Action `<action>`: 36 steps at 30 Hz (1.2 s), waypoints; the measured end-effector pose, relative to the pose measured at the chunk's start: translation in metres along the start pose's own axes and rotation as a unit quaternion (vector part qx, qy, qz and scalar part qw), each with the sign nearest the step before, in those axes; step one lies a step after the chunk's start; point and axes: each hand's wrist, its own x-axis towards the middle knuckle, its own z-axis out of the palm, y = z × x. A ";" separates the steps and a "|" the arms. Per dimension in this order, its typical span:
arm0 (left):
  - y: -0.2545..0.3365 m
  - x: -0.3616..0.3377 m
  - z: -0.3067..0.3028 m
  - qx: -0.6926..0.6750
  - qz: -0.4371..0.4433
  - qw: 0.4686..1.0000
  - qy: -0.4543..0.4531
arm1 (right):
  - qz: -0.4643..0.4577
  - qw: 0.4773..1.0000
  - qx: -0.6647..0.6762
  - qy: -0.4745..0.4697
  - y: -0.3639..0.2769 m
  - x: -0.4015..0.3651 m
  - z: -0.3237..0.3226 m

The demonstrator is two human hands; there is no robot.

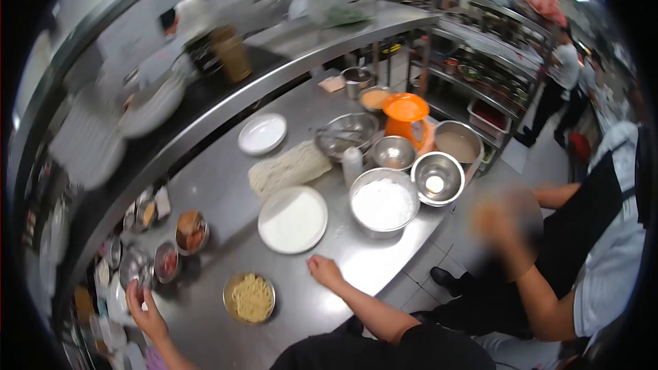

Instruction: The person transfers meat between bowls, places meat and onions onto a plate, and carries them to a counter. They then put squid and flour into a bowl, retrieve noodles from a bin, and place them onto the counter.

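Observation:
My left hand (145,310) is raised at the left with its fingers apart, close to a metal bowl (136,266); it holds nothing that I can see. Fingers curled, my right hand (323,271) rests near the table's front, just below a large white plate (293,219); whether it holds anything is hidden. Between my hands stands a metal bowl of noodles (251,298). Two small bowls, one with reddish pieces (166,262) and one with brown food (191,231), are up and right of my left hand. A pale folded slab (290,168) lies behind the plate.
On the right of the steel table (219,199) are a bowl of white powder (384,203), several metal bowls, a white bottle (352,164) and an orange scale (406,107). A co-worker in a dark apron stands at the right. Stacked plates (88,140) sit on the shelf.

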 end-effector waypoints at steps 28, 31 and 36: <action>-0.275 -0.245 -0.099 0.153 -0.243 0.953 0.100 | 0.203 0.910 0.342 -0.114 -0.087 -0.073 0.084; -0.304 -0.200 -0.156 0.492 -0.263 0.822 0.114 | 0.245 0.898 0.360 -0.063 -0.114 -0.098 0.088; -0.373 -0.211 -0.173 0.389 -0.432 0.814 0.004 | 0.107 0.941 0.256 -0.193 -0.097 -0.131 0.125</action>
